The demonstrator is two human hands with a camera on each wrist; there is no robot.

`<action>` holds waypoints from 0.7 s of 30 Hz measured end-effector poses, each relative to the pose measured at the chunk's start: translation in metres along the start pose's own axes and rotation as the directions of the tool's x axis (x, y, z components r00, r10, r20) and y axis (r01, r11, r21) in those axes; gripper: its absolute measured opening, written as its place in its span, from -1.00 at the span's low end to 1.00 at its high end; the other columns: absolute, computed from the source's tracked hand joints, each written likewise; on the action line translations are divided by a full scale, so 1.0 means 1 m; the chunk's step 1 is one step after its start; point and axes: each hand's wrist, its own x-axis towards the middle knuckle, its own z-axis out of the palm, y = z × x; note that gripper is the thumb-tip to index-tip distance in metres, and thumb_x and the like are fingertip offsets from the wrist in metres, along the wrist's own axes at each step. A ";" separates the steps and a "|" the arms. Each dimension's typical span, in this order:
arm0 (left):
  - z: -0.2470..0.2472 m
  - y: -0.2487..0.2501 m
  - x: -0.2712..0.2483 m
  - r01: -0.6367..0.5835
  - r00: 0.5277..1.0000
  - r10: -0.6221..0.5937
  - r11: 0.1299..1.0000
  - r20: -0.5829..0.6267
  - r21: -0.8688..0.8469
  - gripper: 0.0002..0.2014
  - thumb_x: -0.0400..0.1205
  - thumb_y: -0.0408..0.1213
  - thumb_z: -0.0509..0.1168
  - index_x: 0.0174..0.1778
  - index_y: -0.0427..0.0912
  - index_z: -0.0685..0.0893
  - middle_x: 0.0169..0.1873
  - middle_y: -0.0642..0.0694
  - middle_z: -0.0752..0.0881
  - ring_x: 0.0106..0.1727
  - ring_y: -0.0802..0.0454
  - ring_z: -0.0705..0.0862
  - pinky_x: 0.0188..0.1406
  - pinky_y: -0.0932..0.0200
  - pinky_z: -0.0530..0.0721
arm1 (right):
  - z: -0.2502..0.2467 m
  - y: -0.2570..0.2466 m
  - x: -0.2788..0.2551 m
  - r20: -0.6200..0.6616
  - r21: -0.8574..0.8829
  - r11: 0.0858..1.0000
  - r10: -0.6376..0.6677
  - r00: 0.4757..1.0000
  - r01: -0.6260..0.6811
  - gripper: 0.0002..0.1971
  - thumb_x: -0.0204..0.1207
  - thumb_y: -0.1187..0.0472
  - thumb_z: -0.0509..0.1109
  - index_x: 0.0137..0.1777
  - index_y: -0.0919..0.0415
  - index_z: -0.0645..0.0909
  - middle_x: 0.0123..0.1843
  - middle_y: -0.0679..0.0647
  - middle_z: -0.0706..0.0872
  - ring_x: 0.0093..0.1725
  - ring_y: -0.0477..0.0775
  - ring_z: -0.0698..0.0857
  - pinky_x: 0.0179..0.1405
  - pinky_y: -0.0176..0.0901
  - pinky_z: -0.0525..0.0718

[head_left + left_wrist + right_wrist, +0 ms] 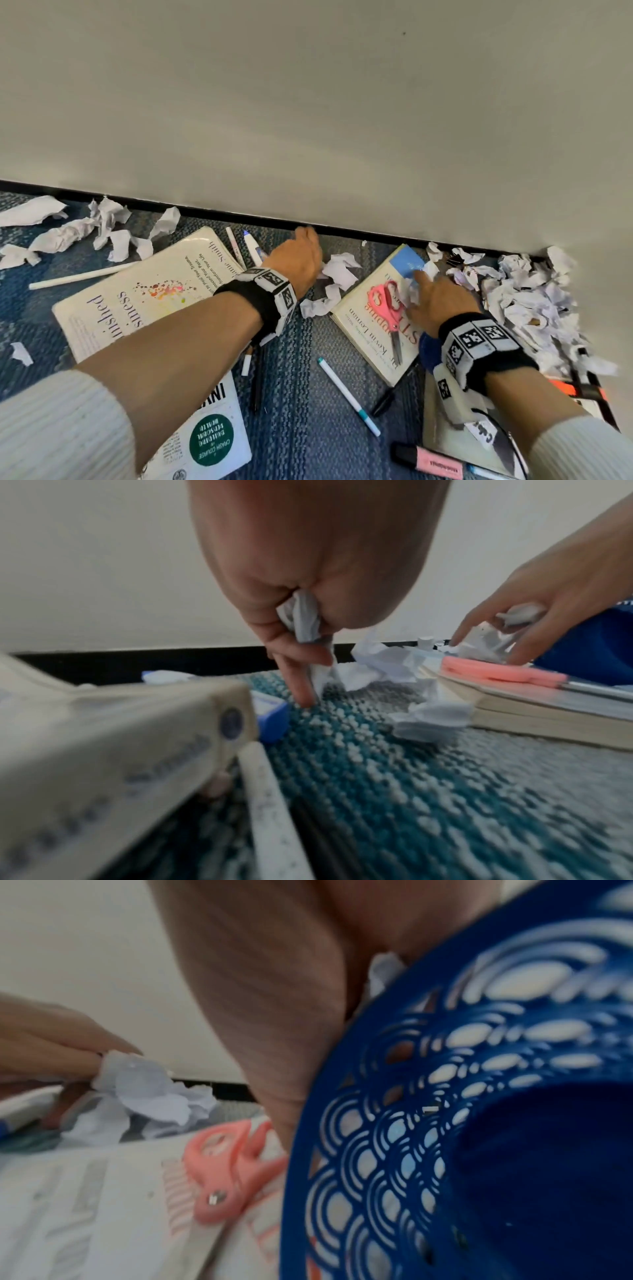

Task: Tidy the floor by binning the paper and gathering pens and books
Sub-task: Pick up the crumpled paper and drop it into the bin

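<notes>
Left of the book with pink scissors (387, 305), the left hand (298, 260) clutches crumpled paper (303, 620) on the carpet – the right hand (435, 298) pinches another scrap (486, 645) above that book (370, 329).

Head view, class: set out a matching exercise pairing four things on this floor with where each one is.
Things:
1. pink scissors
2. teal-capped pen
3. pink highlighter
4. scrap of paper

Places:
A. in the left hand
B. on bare carpet between the arms
C. on a book by the right hand
D. at the bottom edge of the view

Pairs: 1-C, 2-B, 3-D, 4-A
</notes>
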 end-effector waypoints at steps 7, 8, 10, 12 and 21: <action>0.032 0.015 -0.024 -0.348 0.938 0.345 0.930 0.043 0.121 -0.35 0.66 0.17 0.01 0.66 0.10 0.01 0.53 -0.34 0.16 0.28 -0.32 0.49 -0.07 -0.06 0.72 | 0.018 -0.025 -0.006 -0.071 0.098 0.985 -0.133 0.989 0.139 -0.68 0.67 0.10 0.10 0.39 0.13 0.31 0.17 0.27 0.53 0.06 0.37 0.67 -0.06 0.08 0.57; 0.037 0.014 -0.028 -0.359 0.933 0.355 0.918 0.053 0.168 -0.31 0.64 0.29 -0.02 0.63 0.04 0.06 0.51 -0.32 0.19 0.32 -0.32 0.42 -0.09 -0.07 0.72 | 0.019 -0.023 -0.006 -0.078 0.131 0.982 -0.125 0.989 0.134 -0.68 0.67 0.08 0.11 0.36 0.15 0.34 0.16 0.27 0.55 0.07 0.37 0.66 -0.03 0.08 0.57; 0.043 0.014 -0.031 -0.376 0.926 0.370 0.892 0.072 0.252 -0.24 0.61 0.41 -0.05 0.58 -0.05 0.10 0.46 -0.29 0.22 0.33 -0.30 0.38 -0.17 -0.01 0.69 | 0.015 -0.020 -0.006 -0.120 0.217 0.973 -0.058 0.991 0.083 -0.69 0.66 0.07 0.12 0.30 0.22 0.40 0.13 0.29 0.59 0.07 0.35 0.64 -0.02 0.04 0.54; 0.043 0.015 -0.029 -0.367 0.929 0.364 0.886 0.063 0.282 -0.29 0.64 0.35 -0.02 0.53 -0.11 0.16 0.40 -0.28 0.27 0.28 -0.26 0.41 -0.23 0.07 0.60 | 0.005 -0.020 -0.004 -0.192 0.317 0.948 0.032 0.981 0.032 -0.67 0.62 0.10 0.13 0.26 0.28 0.47 0.11 0.31 0.59 0.05 0.35 0.62 -0.05 0.00 0.48; 0.026 0.009 -0.016 -0.371 0.921 0.342 0.917 0.187 0.149 -0.70 0.75 -0.11 0.10 0.31 -0.19 0.47 0.16 -0.23 0.66 0.09 -0.25 0.70 -0.04 -0.05 0.62 | -0.003 -0.071 0.013 -0.166 0.275 0.961 0.060 0.984 -0.013 -0.43 0.60 -0.22 0.18 0.24 0.34 0.48 0.23 0.33 0.60 0.21 0.33 0.63 0.12 0.03 0.55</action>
